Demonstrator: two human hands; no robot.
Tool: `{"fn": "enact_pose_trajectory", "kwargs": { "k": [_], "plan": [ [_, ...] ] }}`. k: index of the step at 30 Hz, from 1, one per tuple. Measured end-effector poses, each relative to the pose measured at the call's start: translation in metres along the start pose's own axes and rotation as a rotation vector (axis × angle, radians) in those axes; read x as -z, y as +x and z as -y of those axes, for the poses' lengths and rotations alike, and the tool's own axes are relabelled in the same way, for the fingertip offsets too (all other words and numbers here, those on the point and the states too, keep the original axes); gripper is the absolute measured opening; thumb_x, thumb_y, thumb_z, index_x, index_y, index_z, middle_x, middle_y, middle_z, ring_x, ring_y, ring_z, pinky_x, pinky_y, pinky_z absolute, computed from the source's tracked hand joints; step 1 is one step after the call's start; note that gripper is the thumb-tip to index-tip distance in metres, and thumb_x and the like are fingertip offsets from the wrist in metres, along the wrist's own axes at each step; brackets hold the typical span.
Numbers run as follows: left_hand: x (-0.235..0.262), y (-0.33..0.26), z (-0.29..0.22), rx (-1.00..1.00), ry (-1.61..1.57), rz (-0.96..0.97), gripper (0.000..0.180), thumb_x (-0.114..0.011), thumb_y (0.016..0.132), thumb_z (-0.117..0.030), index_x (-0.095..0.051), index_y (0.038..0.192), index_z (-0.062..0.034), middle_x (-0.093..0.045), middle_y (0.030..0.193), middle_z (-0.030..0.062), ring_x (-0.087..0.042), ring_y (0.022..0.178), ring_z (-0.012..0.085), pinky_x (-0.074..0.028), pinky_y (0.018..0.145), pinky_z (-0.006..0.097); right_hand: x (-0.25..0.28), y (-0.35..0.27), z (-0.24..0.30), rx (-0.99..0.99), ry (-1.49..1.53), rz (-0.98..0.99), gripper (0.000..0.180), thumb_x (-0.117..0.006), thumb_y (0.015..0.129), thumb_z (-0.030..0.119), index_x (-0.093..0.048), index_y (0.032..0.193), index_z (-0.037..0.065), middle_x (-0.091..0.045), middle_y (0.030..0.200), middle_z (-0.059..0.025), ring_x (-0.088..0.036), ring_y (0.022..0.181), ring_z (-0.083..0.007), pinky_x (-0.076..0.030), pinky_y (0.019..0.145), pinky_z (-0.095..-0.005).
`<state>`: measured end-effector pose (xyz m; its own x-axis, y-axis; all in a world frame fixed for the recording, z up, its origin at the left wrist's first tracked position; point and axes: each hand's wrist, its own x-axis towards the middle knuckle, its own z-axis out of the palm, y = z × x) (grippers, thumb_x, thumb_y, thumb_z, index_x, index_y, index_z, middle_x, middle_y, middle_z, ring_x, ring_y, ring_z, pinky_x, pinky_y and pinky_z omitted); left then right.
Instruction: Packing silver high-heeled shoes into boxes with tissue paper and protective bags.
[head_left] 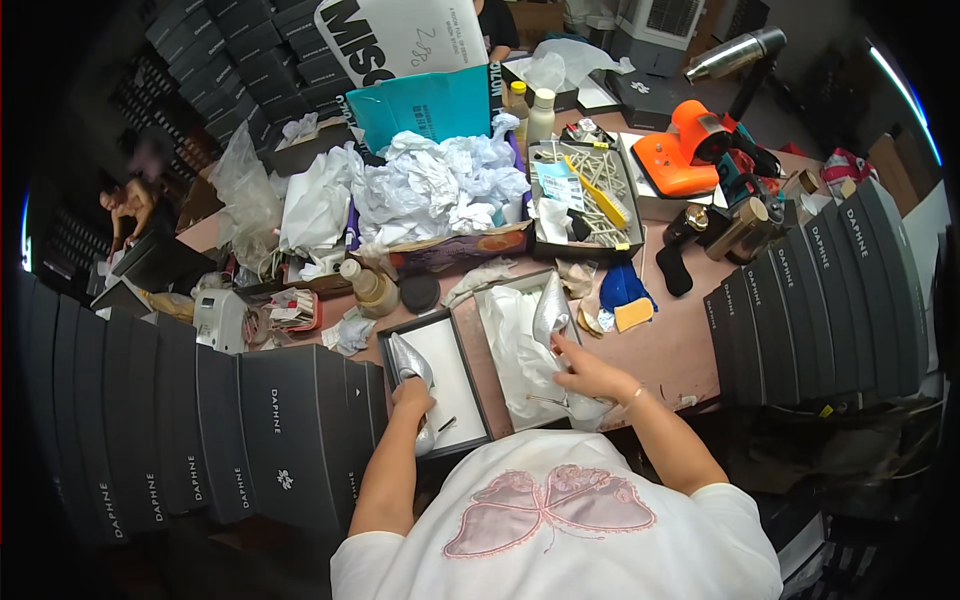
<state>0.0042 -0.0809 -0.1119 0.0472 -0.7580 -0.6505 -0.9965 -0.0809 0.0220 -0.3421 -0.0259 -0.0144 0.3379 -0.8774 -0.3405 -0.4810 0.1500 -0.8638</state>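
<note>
My left hand [412, 396] is closed around the middle of a silver pointed high-heeled shoe [411, 356]. That shoe lies along the left side of a shallow dark box part [463, 350] with a white inside. My right hand [592, 372] grips a second silver shoe [551, 308] at its middle, fingers partly spread against it. Its thin heel sticks out to the left. White tissue paper [511, 335] lies under this shoe, lining the other box part [490, 418]. The palm sides of both hands are hidden.
Stacks of dark shoeboxes [290, 430] and more shoeboxes [800, 310] flank the pink table [660, 365]. Behind are a bin of crumpled paper [430, 185], a tray of white sticks [590, 200], a pump bottle [370, 290], a yellow sponge [633, 314] and an orange device [680, 160] with a metal nozzle.
</note>
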Motion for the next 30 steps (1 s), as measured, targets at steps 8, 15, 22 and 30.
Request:
{"fn": "enact_pose_trajectory", "kwargs": {
  "k": [8, 15, 22, 30],
  "plan": [
    [0.043, -0.09, -0.005, -0.349, -0.885, -0.047, 0.032, -0.068, 0.081, -0.022, -0.064, 0.101, 0.0022, -0.068, 0.094, 0.0148, -0.067, 0.083, 0.0268, -0.053, 0.079, 0.036, 0.038, -0.023, -0.012, -0.228, 0.458, -0.061, 0.059, -0.072, 0.082, 0.016, -0.044, 0.13, -0.004, -0.058, 0.117, -0.0085, -0.058, 0.094, -0.0127, -0.049, 0.079, -0.0269],
    [0.067, -0.144, -0.07, -0.864, -1.57, 0.548, 0.04, -0.069, 0.08, -0.016, -0.058, 0.115, 0.0007, -0.064, 0.111, 0.0144, -0.064, 0.089, 0.0203, -0.053, 0.081, 0.036, 0.042, -0.055, 0.005, -0.036, 0.847, 0.029, 0.056, -0.073, 0.078, 0.015, -0.05, 0.125, -0.003, -0.064, 0.103, -0.0126, -0.067, 0.089, -0.0233, -0.054, 0.079, -0.0344],
    [0.062, -0.144, -0.078, -0.942, -1.485, 0.688, 0.039, -0.07, 0.079, -0.001, -0.059, 0.117, -0.0019, -0.064, 0.111, 0.0117, -0.064, 0.093, 0.0183, -0.052, 0.085, 0.033, 0.012, -0.076, -0.01, 0.115, 1.016, 0.247, 0.048, -0.08, 0.067, 0.009, -0.062, 0.109, -0.005, -0.066, 0.101, -0.0164, -0.068, 0.086, -0.0304, -0.056, 0.079, -0.0434],
    [0.063, -0.146, -0.087, -0.907, -1.427, 0.765, 0.036, -0.069, 0.079, 0.002, -0.061, 0.114, 0.0007, -0.066, 0.11, 0.013, -0.063, 0.098, 0.02, -0.051, 0.089, 0.035, -0.003, -0.088, -0.012, 0.159, 1.09, 0.251, 0.049, -0.079, 0.068, 0.008, -0.061, 0.112, -0.003, -0.065, 0.103, -0.0156, -0.066, 0.091, -0.029, -0.056, 0.08, -0.0478]
  ]
}}
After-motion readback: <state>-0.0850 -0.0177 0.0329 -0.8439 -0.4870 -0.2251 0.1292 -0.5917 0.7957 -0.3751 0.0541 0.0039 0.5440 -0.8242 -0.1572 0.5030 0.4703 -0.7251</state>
